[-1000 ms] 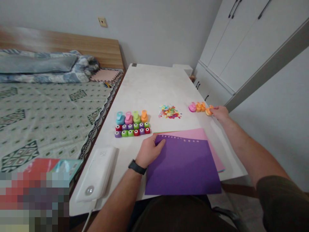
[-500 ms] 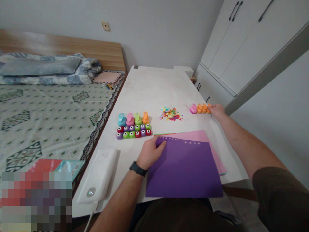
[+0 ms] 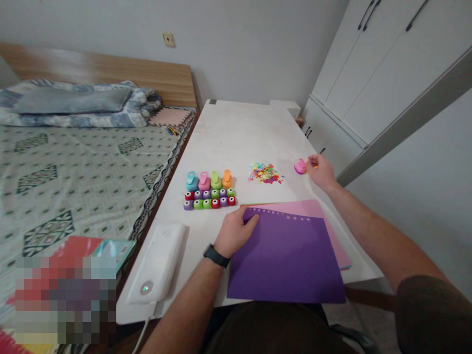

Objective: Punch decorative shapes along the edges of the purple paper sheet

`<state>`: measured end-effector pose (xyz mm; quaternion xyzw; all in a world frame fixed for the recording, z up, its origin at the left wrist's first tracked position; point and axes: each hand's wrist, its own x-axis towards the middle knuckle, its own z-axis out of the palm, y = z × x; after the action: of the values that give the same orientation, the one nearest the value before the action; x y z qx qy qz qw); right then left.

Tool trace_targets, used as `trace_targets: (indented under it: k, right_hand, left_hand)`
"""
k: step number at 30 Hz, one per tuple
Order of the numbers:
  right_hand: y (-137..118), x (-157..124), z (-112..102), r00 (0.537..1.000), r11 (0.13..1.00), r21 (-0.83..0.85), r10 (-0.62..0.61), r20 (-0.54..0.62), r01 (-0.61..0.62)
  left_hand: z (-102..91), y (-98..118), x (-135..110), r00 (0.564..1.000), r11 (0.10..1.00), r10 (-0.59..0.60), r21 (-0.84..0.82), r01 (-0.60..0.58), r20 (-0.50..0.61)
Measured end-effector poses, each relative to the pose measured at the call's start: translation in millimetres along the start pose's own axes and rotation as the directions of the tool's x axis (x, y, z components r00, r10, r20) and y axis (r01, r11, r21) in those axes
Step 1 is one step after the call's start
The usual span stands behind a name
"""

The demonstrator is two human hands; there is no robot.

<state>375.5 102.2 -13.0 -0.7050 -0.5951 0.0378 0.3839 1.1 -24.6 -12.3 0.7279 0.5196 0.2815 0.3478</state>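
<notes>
Bedding with green shapes covers the bed [image 3: 73, 162] on my left, and that is the biggest thing I see. White cupboard [image 3: 368, 64] doors stand tall on my right. Between them is the long white table [image 3: 236, 128] where I sit.

A big purple paper [image 3: 287, 255] lies on the near end of the table, right in front of me. It has a row of tiny holes along its far edge. A pink paper [image 3: 317, 209] lies under it and peeks out at the far edge and the right side. A white box [image 3: 158, 263] with a cord lies left of the papers, near the table edge.

Farther back, left of the middle, small punches [image 3: 210, 189] of many colors stand packed close together in rows. Just right of them is a little heap of paper bits [image 3: 264, 173]. Right of the heap sits a pink punch [image 3: 300, 167].

My left hand [image 3: 236, 231] lies flat, fingers close together, pressing on the far left corner of the purple paper. A black watch [image 3: 216, 255] is on that wrist.

My right hand [image 3: 320, 172] is stretched out to the pink punch, fingers curled, fingertips touching it or just beside it. A bit of an orange punch [image 3: 312, 166] shows at my fingers, but my hand hides the rest. I cannot tell if I am holding anything.
</notes>
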Motion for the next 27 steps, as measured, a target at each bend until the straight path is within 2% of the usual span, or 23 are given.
trace_targets:
  k: [3,5,8,13,19,27]
  right_hand:
    - [-19.9,-22.1,22.3,0.953,0.995,0.054,-0.091,0.290,0.079]
    - [-28.6,-32.0,37.1,0.923,0.994,0.052,-0.109,0.369,0.097]
    - [-38.9,-37.7,54.5,0.914,0.993,0.048,-0.118,0.389,0.108]
    - [-52.7,-35.3,66.5,0.869,0.968,0.159,-0.243,0.431,0.192]
    - [-55.3,-33.2,67.3,0.919,0.980,0.143,-0.181,0.349,0.138]
    - [-61.6,-31.8,74.1,0.901,0.971,0.187,-0.211,0.379,0.148]
  left_hand:
    - [0.9,-1.5,0.1,1.000,1.000,0.004,-0.008,-0.004,0.012]
    - [1.7,-2.5,0.3,1.000,1.000,0.005,-0.007,-0.005,0.014]
    - [2.2,-3.6,0.5,1.000,1.000,0.019,-0.010,-0.019,0.010]
    - [1.8,-3.5,-0.1,0.999,0.999,0.037,-0.014,-0.037,0.008]
    - [2.6,-3.6,-0.2,0.999,0.999,0.048,-0.020,-0.048,0.007]
    - [1.4,-2.2,-1.1,0.999,1.000,0.026,0.003,-0.026,0.019]
